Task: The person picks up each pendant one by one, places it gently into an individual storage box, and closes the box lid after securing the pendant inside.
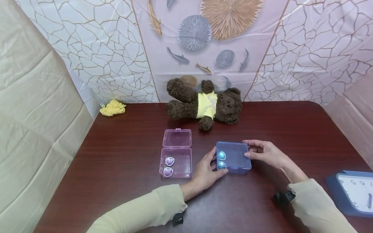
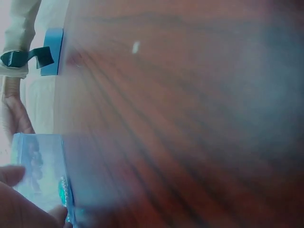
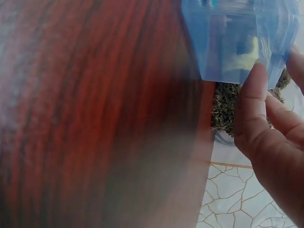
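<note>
A translucent blue plastic box (image 1: pixel 236 156) with its lid down lies on the table between both hands. Through its left side show two blue gems (image 1: pixel 221 155) edged with pearl-like beads. My left hand (image 1: pixel 204 172) holds the box's left side, thumb along the front and fingers behind the left edge. At the right side, my right hand (image 1: pixel 267 154) pinches the box near the lid's edge. In the right wrist view the right thumb (image 3: pixel 252 102) presses on the blue wall. To the left stands a pink plastic box (image 1: pixel 183 161), lid folded back, with two purple heart gems (image 1: pixel 169 161) inside.
A brown teddy bear (image 1: pixel 228 105) in a yellow shirt lies on its side at the back of the table (image 1: pixel 122 194). A bundle of yellow yarn (image 1: pixel 113 107) sits at the back left corner. A blue-framed clock (image 1: pixel 354 193) is at the right.
</note>
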`<state>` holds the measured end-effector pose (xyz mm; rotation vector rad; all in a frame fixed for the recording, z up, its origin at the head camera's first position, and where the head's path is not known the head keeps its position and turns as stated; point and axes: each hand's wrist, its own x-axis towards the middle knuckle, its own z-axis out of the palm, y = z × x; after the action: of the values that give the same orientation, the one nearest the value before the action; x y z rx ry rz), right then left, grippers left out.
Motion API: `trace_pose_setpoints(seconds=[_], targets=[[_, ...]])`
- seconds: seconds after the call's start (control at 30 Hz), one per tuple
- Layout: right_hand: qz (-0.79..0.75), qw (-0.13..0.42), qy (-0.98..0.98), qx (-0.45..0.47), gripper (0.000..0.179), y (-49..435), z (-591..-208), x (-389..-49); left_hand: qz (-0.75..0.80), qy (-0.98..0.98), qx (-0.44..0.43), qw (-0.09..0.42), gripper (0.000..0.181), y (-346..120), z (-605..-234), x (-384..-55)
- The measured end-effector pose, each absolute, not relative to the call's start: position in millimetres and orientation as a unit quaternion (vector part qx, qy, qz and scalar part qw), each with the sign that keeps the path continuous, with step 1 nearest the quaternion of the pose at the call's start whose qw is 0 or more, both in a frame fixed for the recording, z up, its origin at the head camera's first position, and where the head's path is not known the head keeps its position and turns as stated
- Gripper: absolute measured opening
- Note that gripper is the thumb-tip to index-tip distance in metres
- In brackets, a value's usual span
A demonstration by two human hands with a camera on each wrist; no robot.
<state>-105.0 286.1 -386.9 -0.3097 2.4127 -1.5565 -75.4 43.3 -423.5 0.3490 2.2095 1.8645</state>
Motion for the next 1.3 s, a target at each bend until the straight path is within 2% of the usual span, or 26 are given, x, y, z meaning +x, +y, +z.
trace_pose_setpoints(seconds=[0.13,0.33,0.67,0.93,1.17,1.3], targets=[[-0.522,0.141,0.836,-0.091,0.054,287,-388,-105,0.673,0.72,0.114,0.122,0.076,43,-424,-75],[-0.518,0.158,0.838,-0.066,0.056,286,-389,-108,0.662,0.735,0.123,0.081,0.056,42,-427,-76],[-0.554,0.163,0.815,-0.041,0.057,283,-395,-112,0.683,0.718,0.109,0.077,0.056,48,-428,-82],[-0.552,0.147,0.82,-0.037,0.056,286,-396,-116,0.689,0.712,0.087,0.102,0.068,45,-409,-77],[-0.533,0.136,0.834,-0.043,0.056,288,-389,-120,0.721,0.664,0.145,0.133,0.071,0,-372,-76],[-0.538,0.06,0.84,-0.032,0.051,287,-377,-120,0.73,0.661,0.146,0.093,0.07,-53,-364,-88]])
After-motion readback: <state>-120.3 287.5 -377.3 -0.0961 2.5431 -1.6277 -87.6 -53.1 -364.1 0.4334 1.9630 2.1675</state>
